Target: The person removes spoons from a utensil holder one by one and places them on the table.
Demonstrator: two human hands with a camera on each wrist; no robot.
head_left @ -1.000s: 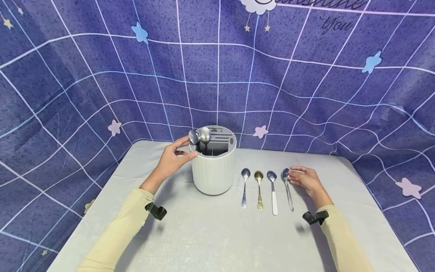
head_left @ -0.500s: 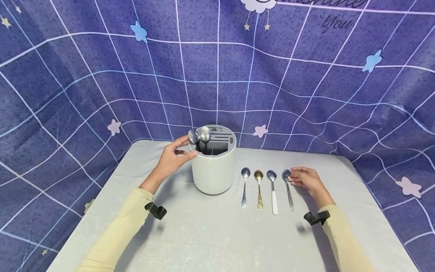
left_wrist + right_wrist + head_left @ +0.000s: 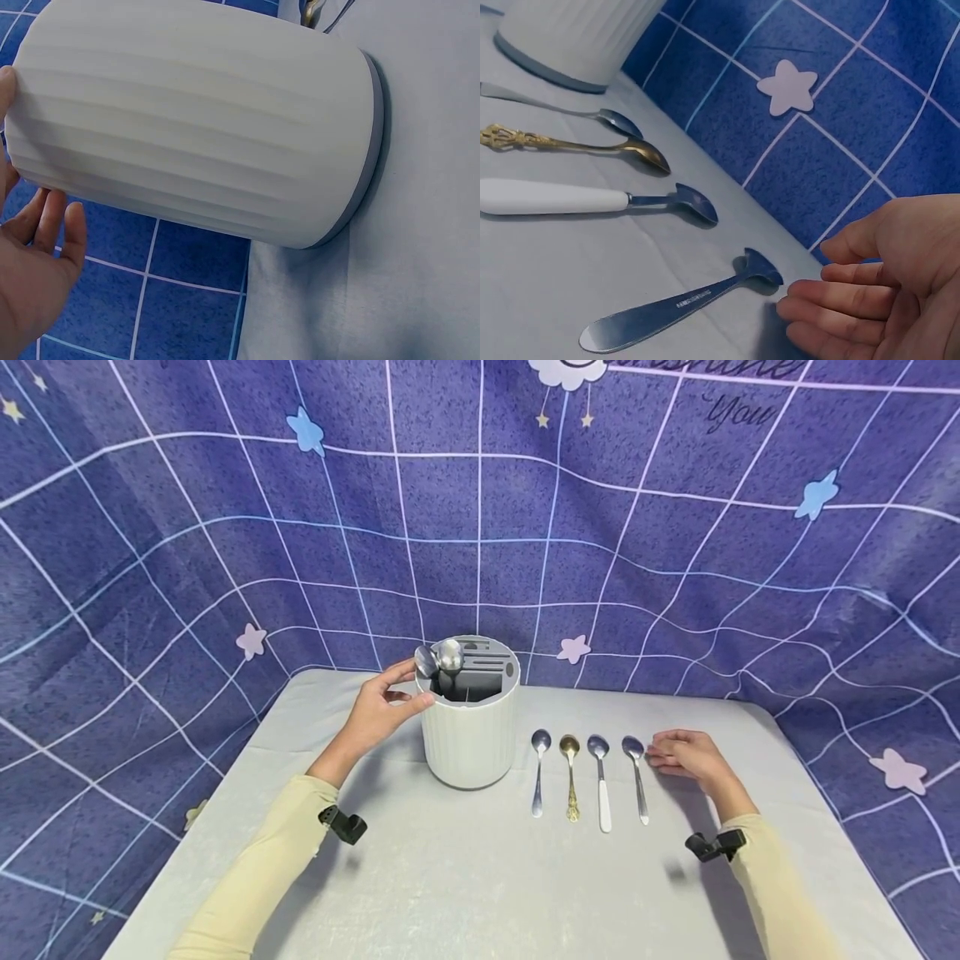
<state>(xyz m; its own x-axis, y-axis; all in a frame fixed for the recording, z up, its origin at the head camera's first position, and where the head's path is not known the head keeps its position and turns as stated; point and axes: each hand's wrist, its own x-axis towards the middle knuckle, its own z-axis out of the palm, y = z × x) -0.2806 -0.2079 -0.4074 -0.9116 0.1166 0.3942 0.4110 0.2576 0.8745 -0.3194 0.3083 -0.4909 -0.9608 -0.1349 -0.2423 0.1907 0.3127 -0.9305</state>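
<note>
Head camera: just beside the loose, unfilled right hand, a silver metal spoon looks light, stiff, slippery, best pinched mid-handle; the left hand grips a white ribbed cylindrical holder.

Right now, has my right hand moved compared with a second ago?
Yes: in the head view, the right hand has shifted rightward, farther from the white-handled spoon, which stays put.

You can't see the lower ends of the two spoons in the white holder, the left wrist view's edge cuts off your left hand, and the rightmost spoon bears lettering too small to read.
</note>
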